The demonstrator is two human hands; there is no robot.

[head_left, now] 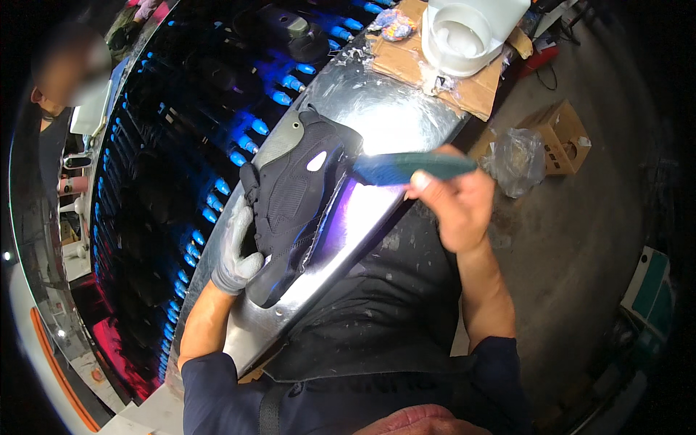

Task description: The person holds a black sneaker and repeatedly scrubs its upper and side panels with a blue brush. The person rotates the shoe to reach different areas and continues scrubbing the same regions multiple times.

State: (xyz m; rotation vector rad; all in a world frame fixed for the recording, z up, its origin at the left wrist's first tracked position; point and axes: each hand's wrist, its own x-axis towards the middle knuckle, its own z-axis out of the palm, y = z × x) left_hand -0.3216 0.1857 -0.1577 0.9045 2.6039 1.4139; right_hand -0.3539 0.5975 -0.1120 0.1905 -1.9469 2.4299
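Observation:
A black shoe [286, 192] lies on its side on the metal worktop, with a grey panel at one end and a pale oval patch on its upper. A ragged whitish line runs along its right edge. My left hand [238, 254], in a pale grey glove, is closed round the shoe's lower left part. My bare right hand [464, 206] grips a long, flat, dark green and blue brush [406, 168] from its right end. The brush is blurred by motion; its left tip is by the shoe's right edge. Whether they touch, I cannot tell.
On the left, a conveyor [156, 174] carries rows of blue-tipped pegs. A white container [460, 36] stands on flattened cardboard [399, 61] beyond the shoe, beside a colourful cloth bundle [394, 25]. A carton [562, 138] and clear plastic bag [516, 163] lie on the floor. A person is across the conveyor.

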